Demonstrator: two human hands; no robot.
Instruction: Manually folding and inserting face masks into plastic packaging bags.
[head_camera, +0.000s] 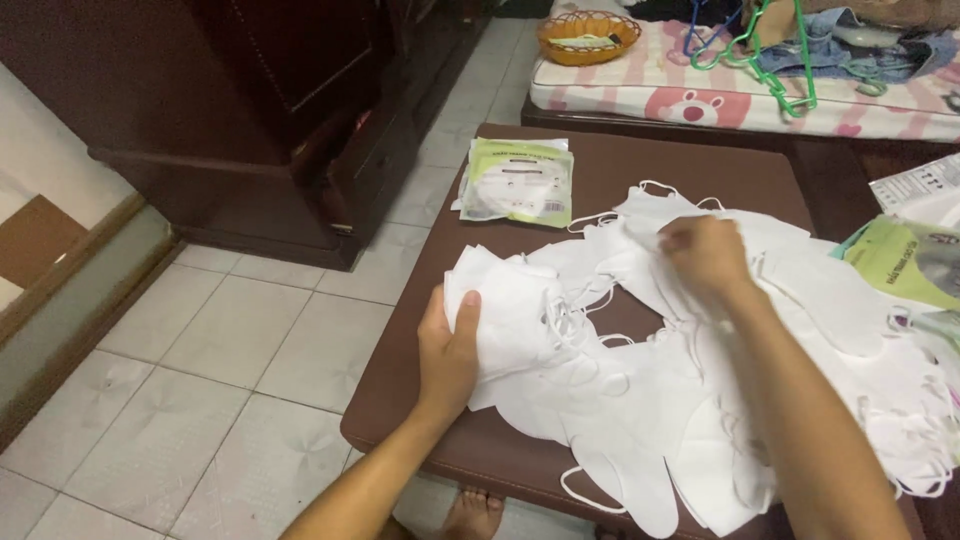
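A heap of white face masks (640, 400) with ear loops lies spread over a dark brown table (640, 165). My left hand (447, 350) grips a stack of folded white masks (510, 310) at the table's left edge, thumb on top. My right hand (705, 255) reaches to the far side of the heap, its fingers pinched on one white mask (650, 215) there. A sealed green and white mask packet (518, 182) lies flat near the table's far left corner, apart from both hands.
More green packets (905, 262) lie at the table's right edge. Beyond the table a pink mattress (700, 95) carries an orange basket (588, 36), green hangers (775, 55) and clothes. A dark wooden cabinet (290, 110) stands at left on a tiled floor (220, 380). My bare foot (472, 515) shows below.
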